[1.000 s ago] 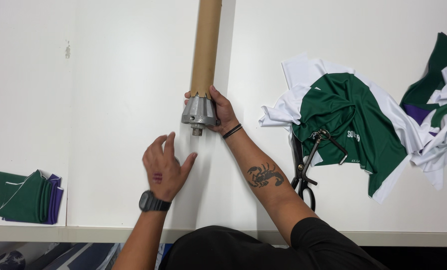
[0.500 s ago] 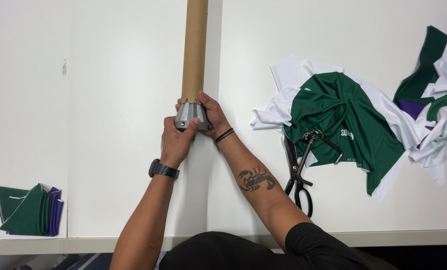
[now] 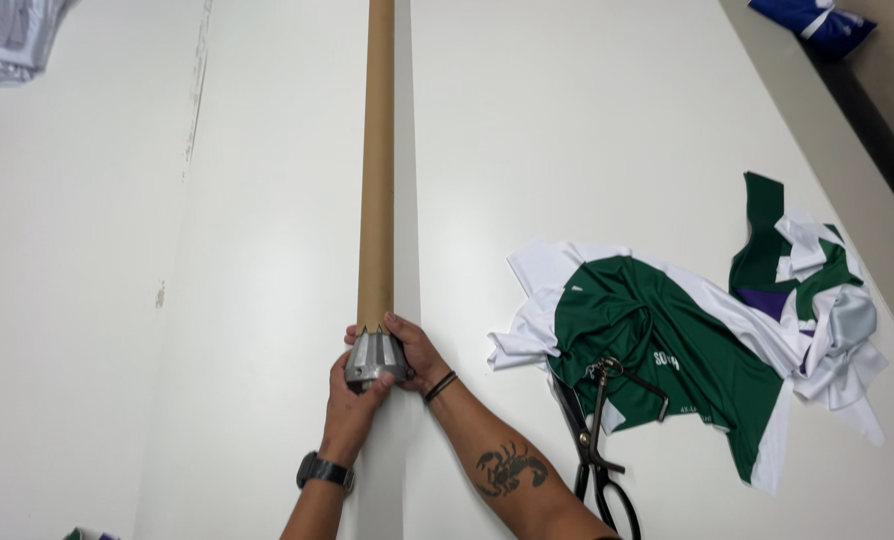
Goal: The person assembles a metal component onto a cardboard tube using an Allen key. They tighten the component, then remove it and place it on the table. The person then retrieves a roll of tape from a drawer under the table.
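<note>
Both hands on grey metal end cap [image 3: 374, 361] of cardboard tube [image 3: 376, 160]: left hand [image 3: 352, 405] fingers gripping cap, right hand [image 3: 416, 352] fingers wrapped around it; scissors [image 3: 593, 440] nearby on bench [image 3: 117, 300].

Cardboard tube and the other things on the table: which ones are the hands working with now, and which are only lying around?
In hand:
cardboard tube
grey metal end piece
left hand
right hand

Lying about:
scissors
green and white fabric
blue cloth

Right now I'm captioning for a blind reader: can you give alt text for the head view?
Both hands, left hand and right hand, clasp a grey metal end cap on a long cardboard tube lying along a white table. To the right lie green and white fabric pieces and black scissors.
</note>
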The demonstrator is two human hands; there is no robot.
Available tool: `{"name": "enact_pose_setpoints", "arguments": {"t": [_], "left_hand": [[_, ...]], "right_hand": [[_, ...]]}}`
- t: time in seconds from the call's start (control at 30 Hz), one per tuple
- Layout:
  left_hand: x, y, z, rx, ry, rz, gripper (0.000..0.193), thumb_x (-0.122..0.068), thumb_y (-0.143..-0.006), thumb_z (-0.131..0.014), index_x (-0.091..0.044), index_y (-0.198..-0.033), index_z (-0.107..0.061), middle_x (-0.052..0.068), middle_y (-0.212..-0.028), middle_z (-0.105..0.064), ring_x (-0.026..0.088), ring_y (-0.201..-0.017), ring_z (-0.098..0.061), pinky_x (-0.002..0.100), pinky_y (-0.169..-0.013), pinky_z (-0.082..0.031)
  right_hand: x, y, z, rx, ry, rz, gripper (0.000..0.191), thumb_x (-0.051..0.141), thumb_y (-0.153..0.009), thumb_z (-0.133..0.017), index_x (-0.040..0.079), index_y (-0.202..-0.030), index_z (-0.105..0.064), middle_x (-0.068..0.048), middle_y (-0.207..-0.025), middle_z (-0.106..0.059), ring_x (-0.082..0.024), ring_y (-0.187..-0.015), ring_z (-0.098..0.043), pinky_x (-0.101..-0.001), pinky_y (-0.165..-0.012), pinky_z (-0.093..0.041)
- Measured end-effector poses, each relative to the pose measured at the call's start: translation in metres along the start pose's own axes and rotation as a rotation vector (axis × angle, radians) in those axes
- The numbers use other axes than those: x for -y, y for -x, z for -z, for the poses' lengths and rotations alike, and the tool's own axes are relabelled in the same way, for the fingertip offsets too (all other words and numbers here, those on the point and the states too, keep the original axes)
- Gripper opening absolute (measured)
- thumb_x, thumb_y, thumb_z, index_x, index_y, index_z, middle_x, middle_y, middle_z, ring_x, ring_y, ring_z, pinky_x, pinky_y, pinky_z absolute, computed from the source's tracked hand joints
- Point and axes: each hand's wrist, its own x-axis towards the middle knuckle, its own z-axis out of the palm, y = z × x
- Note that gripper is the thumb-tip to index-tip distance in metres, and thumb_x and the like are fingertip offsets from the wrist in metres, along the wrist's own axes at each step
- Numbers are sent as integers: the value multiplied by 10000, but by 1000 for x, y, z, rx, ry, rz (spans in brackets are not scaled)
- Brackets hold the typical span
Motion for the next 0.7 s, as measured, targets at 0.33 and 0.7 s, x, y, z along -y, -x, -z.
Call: {"name": "enact_pose_setpoints", "arguments": {"t": [0.33,0.7], "left_hand": [[-1,2,-5,-52,59,-26,1024,-530,-711,-793,-48,-1474,-309,216,-1328,-576,307,-1215,-630,410,-976,-560],[17,5,-4,-131,29,-74,914,-471,-773,-799,10,-1406,-347,232,-1285,-567,292,-1133,-662,383,-905,-591]], "right_hand": [[-4,-7,6,102,72,68,553,404,-1076,-532,-43,-1394,-461,-225,-1236,-642,-306,-1171,-667,-436,-919,-632],[-16,-8,9,28,3,-31,592,454,-1083,-423,-73,-1341,-500,-235,-1229,-649,-305,-1208,-657,-431,-941,-631]]}}
